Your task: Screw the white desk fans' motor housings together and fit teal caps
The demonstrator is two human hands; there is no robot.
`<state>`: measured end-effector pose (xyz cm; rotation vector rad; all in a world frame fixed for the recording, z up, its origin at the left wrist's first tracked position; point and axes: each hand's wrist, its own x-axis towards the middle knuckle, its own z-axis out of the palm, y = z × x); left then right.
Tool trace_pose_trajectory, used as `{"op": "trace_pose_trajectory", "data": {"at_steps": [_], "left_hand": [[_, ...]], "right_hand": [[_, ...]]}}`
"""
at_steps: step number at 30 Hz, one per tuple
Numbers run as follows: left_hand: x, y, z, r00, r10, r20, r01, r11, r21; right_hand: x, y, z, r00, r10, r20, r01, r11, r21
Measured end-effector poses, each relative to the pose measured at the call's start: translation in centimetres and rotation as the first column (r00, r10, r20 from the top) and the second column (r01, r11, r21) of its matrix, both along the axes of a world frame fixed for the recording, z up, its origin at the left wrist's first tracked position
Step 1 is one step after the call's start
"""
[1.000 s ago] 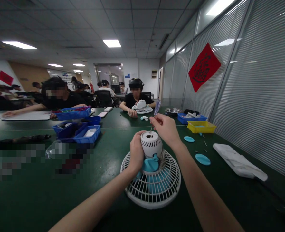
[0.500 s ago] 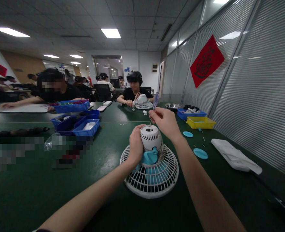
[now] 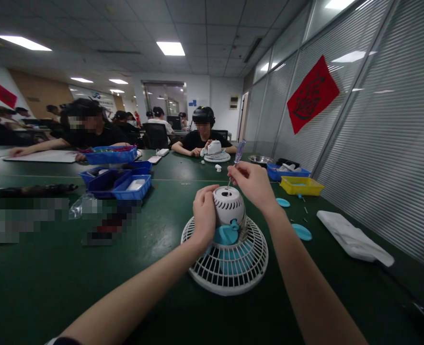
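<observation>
A white and turquoise fan (image 3: 229, 211) lies face down on the green table, its round grille (image 3: 233, 282) flat against the top and its motor housing upward. My left hand (image 3: 205, 213) is wrapped round the left side of that housing. In my right hand (image 3: 249, 182) a screwdriver (image 3: 239, 152) with a clear purple handle is pinched between the fingers. Its shaft slants down to the top of the housing, beside a dark opening there. Whether the tip sits in a screw is too small to tell.
Turquoise round caps (image 3: 301, 232) and small screws lie right of the fan, near a yellow bin (image 3: 301, 186) and a white wrapped item (image 3: 353, 237). Blue bins (image 3: 132, 188) stand at left. Across the table, a person (image 3: 202, 129) handles another fan (image 3: 216, 151).
The view has shifted slightly, so everything sits a little further right. The screwdriver leans more to the right than before. My left hand keeps its hold on the fan.
</observation>
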<state>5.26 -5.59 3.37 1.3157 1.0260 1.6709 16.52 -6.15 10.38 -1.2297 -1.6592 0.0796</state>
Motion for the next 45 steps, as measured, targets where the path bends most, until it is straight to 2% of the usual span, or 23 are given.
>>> {"op": "trace_pose_trajectory", "data": {"at_steps": [7,18,29,33,38,45], "left_hand": [[0.3,-1.0,0.3,0.998,0.051,-0.042,-0.05,0.998,0.033],[0.9,-3.3,-1.4,0.957,0.11,-0.27,-0.06,0.981,0.185],[1.5,-2.1,-1.2,0.953,0.084,-0.292,-0.009,0.968,0.25],[1.6,-1.8,-1.4,0.956,0.073,-0.286,-0.001,0.97,0.242],[1.4,-2.1,-1.3,0.961,0.056,-0.272,0.007,0.974,0.227],[2.3,-2.9,-0.3,0.971,0.057,-0.233,-0.055,0.998,0.014]], "right_hand": [[-0.1,-0.1,0.1,0.999,-0.047,0.02,0.047,0.999,-0.019],[0.3,-0.2,0.3,0.996,-0.077,0.055,0.078,0.997,-0.028],[1.0,0.4,0.0,0.984,-0.167,0.057,0.168,0.986,-0.004],[1.4,0.6,-0.1,0.988,-0.155,-0.004,0.155,0.987,-0.034],[1.5,0.7,-0.2,0.987,-0.161,0.022,0.161,0.987,-0.009],[1.3,0.2,0.1,0.986,-0.155,0.057,0.155,0.988,0.004]]}}
